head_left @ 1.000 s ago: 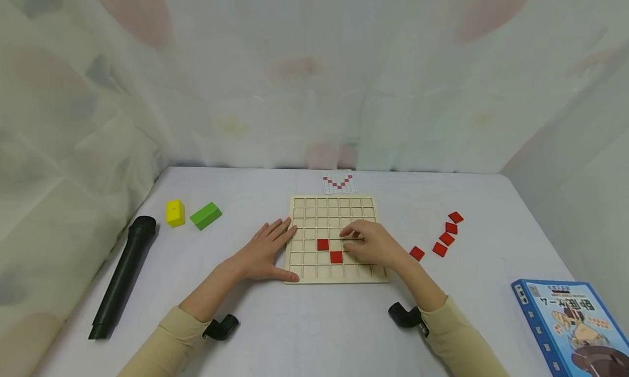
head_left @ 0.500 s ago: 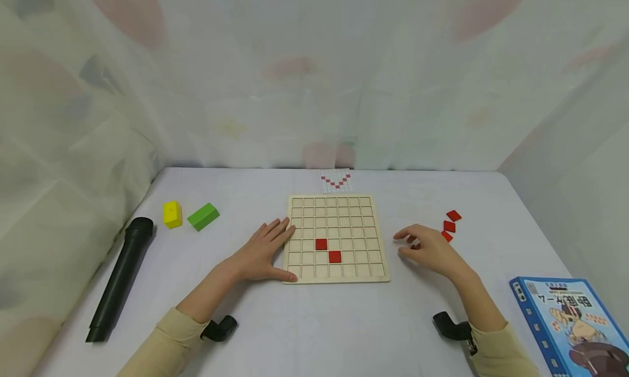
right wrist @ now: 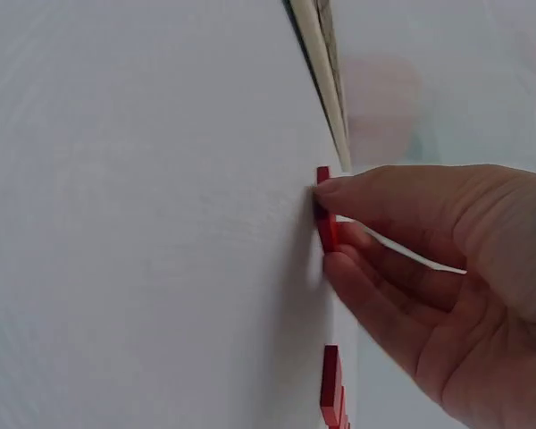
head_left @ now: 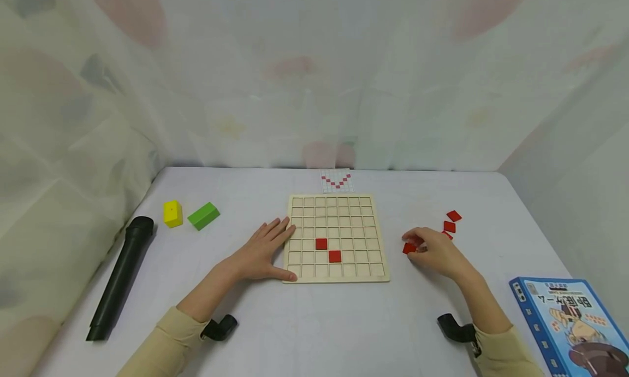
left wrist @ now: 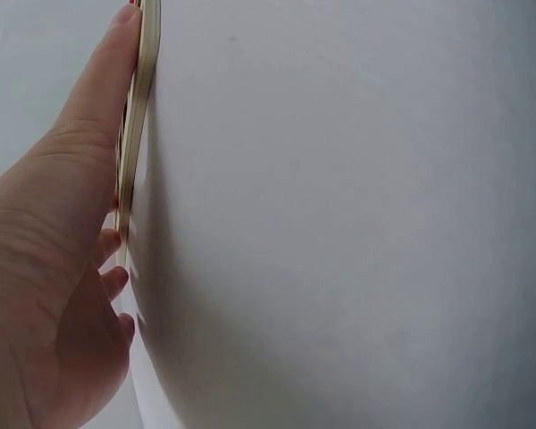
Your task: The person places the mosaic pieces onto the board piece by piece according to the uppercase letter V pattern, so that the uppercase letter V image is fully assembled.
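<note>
My left hand [head_left: 260, 252] lies with straight, spread fingers along the left edge of a pale wooden grid board [head_left: 361, 219], the thumb at its near left corner. In the left wrist view, the thumb [left wrist: 98, 76] lies along the board's rim. To the right of the board, thumb and fingertips of my right hand [head_left: 439, 251] pinch a red square tile [head_left: 408, 248]. The right wrist view shows this tile [right wrist: 325, 214] held by its edges, close over the white cloth. Two red tiles [head_left: 321, 244] sit diagonally in neighbouring cells of the board.
More loose red tiles [head_left: 449, 227] lie behind my right hand, one partly hidden. A small card with a red V pattern [head_left: 336, 181] lies beyond the board. Yellow [head_left: 172, 213] and green [head_left: 203, 216] blocks and a black tube [head_left: 121, 278] are left, a blue book [head_left: 570, 322] right.
My right hand has moved from over the board to the loose tiles at the right and now pinches one. My left hand stays on the board's edge.
</note>
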### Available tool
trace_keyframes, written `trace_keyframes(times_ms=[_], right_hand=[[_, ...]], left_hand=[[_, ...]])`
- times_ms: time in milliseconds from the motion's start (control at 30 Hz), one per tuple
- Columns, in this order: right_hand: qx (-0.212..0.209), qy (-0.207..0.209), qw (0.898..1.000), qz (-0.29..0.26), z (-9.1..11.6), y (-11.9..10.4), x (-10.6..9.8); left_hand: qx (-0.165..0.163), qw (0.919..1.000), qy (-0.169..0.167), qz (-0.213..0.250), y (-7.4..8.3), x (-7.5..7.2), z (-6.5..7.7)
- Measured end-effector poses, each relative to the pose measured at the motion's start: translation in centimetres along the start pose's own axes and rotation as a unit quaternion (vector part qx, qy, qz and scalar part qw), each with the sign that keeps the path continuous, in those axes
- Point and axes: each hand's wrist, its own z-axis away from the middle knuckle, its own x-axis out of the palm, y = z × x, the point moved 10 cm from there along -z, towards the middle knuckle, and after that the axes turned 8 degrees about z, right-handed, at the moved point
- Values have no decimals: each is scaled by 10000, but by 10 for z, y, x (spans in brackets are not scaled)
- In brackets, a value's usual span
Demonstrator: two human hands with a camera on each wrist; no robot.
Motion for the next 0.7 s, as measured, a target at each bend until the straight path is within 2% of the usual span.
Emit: trace_keyframes(times_ms=[333,533,700], right_hand=[[-139,161,9997,118,-5,-2,-1],[-194,295,9994,24,-10,-3,0],[-345,312,9988,-128,-20,-15,5]], left_hand=[[13,9999,41,-91,0,-1,0],[113,9997,194,-110,1,-4,1],[161,9990,413,-33,1,-10,0]])
